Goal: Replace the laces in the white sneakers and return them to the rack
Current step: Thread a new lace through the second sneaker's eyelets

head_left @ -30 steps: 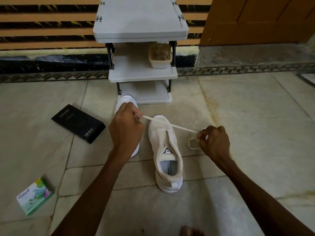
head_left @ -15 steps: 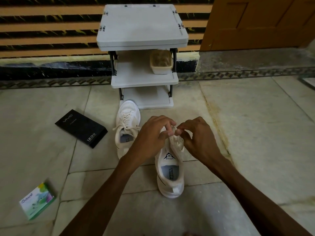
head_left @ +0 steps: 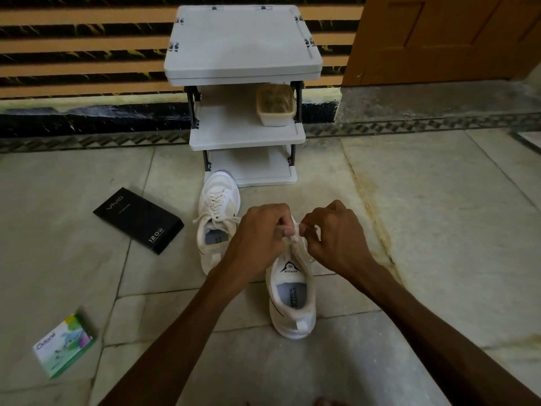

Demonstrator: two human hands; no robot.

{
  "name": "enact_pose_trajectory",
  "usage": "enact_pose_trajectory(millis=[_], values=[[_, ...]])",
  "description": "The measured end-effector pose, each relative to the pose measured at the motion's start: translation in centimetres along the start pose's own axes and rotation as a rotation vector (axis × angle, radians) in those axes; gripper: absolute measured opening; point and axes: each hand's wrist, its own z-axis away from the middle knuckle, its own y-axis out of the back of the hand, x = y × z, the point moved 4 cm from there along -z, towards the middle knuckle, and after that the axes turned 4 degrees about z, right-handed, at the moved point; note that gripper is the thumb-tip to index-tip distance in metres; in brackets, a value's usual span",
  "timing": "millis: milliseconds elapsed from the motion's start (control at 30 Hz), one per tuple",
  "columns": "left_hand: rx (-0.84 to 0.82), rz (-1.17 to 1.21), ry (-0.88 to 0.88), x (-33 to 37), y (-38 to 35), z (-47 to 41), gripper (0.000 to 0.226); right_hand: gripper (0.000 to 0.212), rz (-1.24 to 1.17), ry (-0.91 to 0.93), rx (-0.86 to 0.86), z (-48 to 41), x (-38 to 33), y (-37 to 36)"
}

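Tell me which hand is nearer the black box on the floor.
Left. The left hand pinches the lace over the near sneaker, right of the black box; the right hand is farther right, across that sneaker.

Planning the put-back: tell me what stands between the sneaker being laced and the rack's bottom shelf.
Nothing visible lies directly between the near sneaker and the bottom shelf. The laced sneaker sits left of that line, its toe at the shelf's left front corner.

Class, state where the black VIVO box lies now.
Head view: the black VIVO box lies on the floor, left of the laced white sneaker, beyond the green Odonil box.
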Motion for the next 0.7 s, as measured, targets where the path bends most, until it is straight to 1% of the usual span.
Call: enact_pose_trajectory(millis=[67, 133, 233, 300, 433, 500, 567, 633, 700], values=[[0.001, 0.004, 0.033, -0.3, 0.3, 0.4, 0.024, 0.031, 0.019, -0.044, -0.039, -0.1, 1.2, -1.0], [0.007, 0.003, 0.048, -0.4, 0.7, 0.8, 0.026, 0.033, 0.031, -0.116, -0.064, -0.2, 2.9, -1.9], [0.026, -0.003, 0.072, -0.2, 1.4, 1.1, 0.026, 0.021, 0.117, -0.24, -0.085, -0.2, 5.8, -2.6], [0.029, 0.004, 0.082, 0.2, 1.6, 1.2, 0.026, 0.014, 0.203, -0.288, -0.065, -0.1, 7.6, -2.6], [0.038, -0.003, 0.083, 0.8, 1.8, 0.9, 0.025, 0.012, 0.341, -0.358, -0.05, 0.2, 10.4, -2.6], [0.072, -0.01, 0.091, 0.9, 1.9, 0.7, 0.026, 0.015, 0.306, -0.422, -0.042, 0.3, 11.5, -2.4], [0.114, 0.001, 0.108, 0.7, 2.2, 0.4, 0.024, 0.018, 0.204, -0.468, -0.004, 0.4, 12.2, -2.1], [0.138, -0.006, 0.15, 0.1, 2.6, 0.0, 0.022, 0.023, -0.004, -0.428, 0.098, 0.2, 11.7, -1.2], [0.143, -0.055, 0.153, -0.4, 2.8, -0.4, 0.019, 0.019, -0.233, -0.32, 0.206, -0.2, 9.8, 0.4]])
